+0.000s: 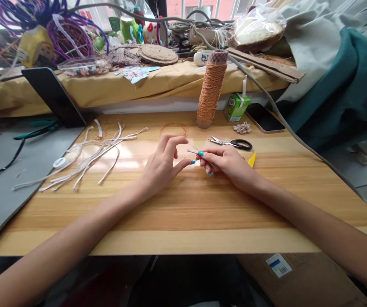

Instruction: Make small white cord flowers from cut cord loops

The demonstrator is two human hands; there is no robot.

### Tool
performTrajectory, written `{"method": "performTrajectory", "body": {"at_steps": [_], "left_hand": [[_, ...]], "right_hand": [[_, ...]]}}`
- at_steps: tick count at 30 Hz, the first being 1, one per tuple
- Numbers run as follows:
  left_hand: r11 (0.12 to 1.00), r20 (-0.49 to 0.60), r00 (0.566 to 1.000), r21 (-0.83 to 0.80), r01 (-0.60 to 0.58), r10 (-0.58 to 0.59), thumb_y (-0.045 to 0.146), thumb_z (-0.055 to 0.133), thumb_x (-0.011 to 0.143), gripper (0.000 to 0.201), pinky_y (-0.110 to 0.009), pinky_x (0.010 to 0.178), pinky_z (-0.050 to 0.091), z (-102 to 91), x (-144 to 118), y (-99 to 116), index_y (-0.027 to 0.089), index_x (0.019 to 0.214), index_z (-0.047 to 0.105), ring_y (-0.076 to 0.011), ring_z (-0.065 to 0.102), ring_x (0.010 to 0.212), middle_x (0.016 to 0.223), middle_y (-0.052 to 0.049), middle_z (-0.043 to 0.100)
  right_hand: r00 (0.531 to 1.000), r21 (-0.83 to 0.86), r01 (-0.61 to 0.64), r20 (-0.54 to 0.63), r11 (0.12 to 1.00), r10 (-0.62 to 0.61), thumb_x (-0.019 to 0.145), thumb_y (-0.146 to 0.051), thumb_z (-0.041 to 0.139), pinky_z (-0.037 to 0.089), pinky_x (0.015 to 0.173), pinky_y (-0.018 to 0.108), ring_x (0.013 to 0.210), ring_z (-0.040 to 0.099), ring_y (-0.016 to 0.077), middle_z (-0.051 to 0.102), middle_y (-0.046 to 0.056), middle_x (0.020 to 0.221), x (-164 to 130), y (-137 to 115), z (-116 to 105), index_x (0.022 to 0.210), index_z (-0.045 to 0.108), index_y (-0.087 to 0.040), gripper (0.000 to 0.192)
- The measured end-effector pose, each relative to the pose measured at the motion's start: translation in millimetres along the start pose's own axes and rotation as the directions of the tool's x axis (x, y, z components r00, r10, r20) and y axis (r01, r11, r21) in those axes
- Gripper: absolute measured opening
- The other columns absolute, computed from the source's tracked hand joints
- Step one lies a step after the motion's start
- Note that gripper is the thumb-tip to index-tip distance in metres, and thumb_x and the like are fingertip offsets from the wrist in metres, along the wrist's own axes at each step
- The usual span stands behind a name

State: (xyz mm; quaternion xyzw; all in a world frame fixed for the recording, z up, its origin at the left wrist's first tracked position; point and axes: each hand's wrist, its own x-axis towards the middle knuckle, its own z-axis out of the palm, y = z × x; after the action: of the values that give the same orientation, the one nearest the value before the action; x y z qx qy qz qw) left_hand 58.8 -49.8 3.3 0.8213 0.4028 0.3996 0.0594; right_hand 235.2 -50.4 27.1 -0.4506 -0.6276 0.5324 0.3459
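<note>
My right hand pinches a short piece of white cord, whose tip points left past the thumb. A thin brownish thread shows near that tip, though where it runs is too fine to follow. Just to the left, my left hand is open, its thumb and forefinger spread apart beside the cord's end. Black-handled scissors lie behind my right hand, and a yellow object shows partly beyond it. A loose coil of orange-brown string rests behind my left hand.
Several white cords lie scattered on the wooden table at left. At the back stand a tall spool of orange-brown string and a green drink carton. A phone lies right; a dark tablet leans left.
</note>
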Motion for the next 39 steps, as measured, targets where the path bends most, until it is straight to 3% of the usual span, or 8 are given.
{"method": "performTrajectory", "body": {"at_steps": [3,9,15,21,24,27,33,39], "left_hand": [[0.999,0.006,1.000,-0.029,-0.017,0.017,0.029,0.055,0.077,0.029,-0.024,0.064,0.045,-4.3,3.2,2.0,0.017,0.102,0.046,-0.0093,0.049,0.072,0.101,-0.007,0.047],[0.989,0.079,0.997,-0.145,0.029,-0.018,0.024,0.037,0.086,0.022,-0.030,0.084,0.038,-11.5,10.7,0.7,0.017,0.098,0.054,-0.0146,0.048,0.097,0.101,-0.007,0.056],[0.994,0.210,0.977,-0.108,-0.008,0.031,0.025,0.046,0.082,0.017,-0.027,0.072,0.038,-10.7,13.2,-3.7,0.016,0.078,0.059,-0.0136,0.051,0.075,0.076,-0.003,0.062],[0.969,0.115,0.973,0.121,-0.215,0.202,0.024,0.043,0.084,0.017,-0.028,0.068,0.037,-8.7,6.7,-2.1,0.016,0.078,0.058,-0.0150,0.048,0.072,0.074,-0.005,0.059],[0.924,0.124,0.954,0.241,-0.297,0.274,0.024,0.042,0.084,0.018,-0.029,0.067,0.035,-7.3,2.0,1.8,0.018,0.079,0.058,-0.0158,0.047,0.071,0.072,-0.005,0.059],[0.949,0.099,0.971,0.210,-0.233,0.217,0.022,0.041,0.084,0.019,-0.027,0.064,0.037,-5.5,0.7,5.6,0.017,0.077,0.059,-0.0145,0.048,0.069,0.072,-0.005,0.059],[0.998,0.072,0.996,0.013,0.058,-0.059,0.020,0.049,0.079,0.014,-0.022,0.057,0.038,-4.9,4.1,8.5,0.016,0.073,0.061,-0.0104,0.049,0.061,0.067,-0.003,0.059],[0.998,0.095,0.994,-0.018,0.060,-0.058,0.019,0.049,0.079,0.014,-0.022,0.057,0.038,-4.6,3.4,9.4,0.014,0.074,0.061,-0.0109,0.049,0.062,0.069,-0.004,0.059]], "right_hand": [[1.000,-0.126,-0.011,0.000,0.992,0.011,0.077,-0.027,0.047,0.034,0.042,0.019,0.044,0.044,0.0062,0.052,-0.001,0.054,-1.0,1.3,0.1,0.061,0.055,-0.013,0.023],[0.979,-0.406,0.201,0.052,0.892,-0.197,0.081,-0.023,0.043,0.038,0.052,0.021,0.050,0.049,0.0080,0.055,0.000,0.060,-5.9,1.8,2.8,0.072,0.060,-0.014,0.021],[0.970,-0.445,0.242,0.112,0.862,-0.215,0.083,-0.023,0.041,0.037,0.052,0.021,0.051,0.049,0.0082,0.053,-0.001,0.058,-6.0,2.1,2.1,0.073,0.060,-0.014,0.023],[0.921,-0.612,0.366,0.131,0.701,-0.366,0.081,-0.015,0.042,0.036,0.057,0.023,0.056,0.048,0.0097,0.056,0.001,0.062,-5.3,2.5,2.7,0.072,0.060,-0.015,0.019],[0.915,-0.657,0.350,0.088,0.668,-0.393,0.080,-0.014,0.042,0.035,0.057,0.024,0.056,0.048,0.0104,0.055,0.001,0.060,-5.7,2.6,5.0,0.067,0.058,-0.015,0.021],[0.948,-0.603,0.257,0.007,0.755,-0.317,0.082,-0.018,0.041,0.036,0.054,0.023,0.050,0.047,0.0090,0.051,-0.001,0.053,-5.9,2.1,5.9,0.064,0.056,-0.015,0.023],[0.996,-0.297,0.081,-0.023,0.952,-0.092,0.082,-0.031,0.043,0.036,0.042,0.019,0.043,0.045,0.0071,0.049,-0.003,0.050,-3.0,4.0,3.5,0.072,0.058,-0.014,0.025],[1.000,0.049,-0.021,0.014,0.999,0.020,0.073,-0.036,0.055,0.038,0.042,0.016,0.045,0.045,0.0036,0.052,-0.002,0.060,0.3,5.8,5.4,0.068,0.057,-0.013,0.024]]}}
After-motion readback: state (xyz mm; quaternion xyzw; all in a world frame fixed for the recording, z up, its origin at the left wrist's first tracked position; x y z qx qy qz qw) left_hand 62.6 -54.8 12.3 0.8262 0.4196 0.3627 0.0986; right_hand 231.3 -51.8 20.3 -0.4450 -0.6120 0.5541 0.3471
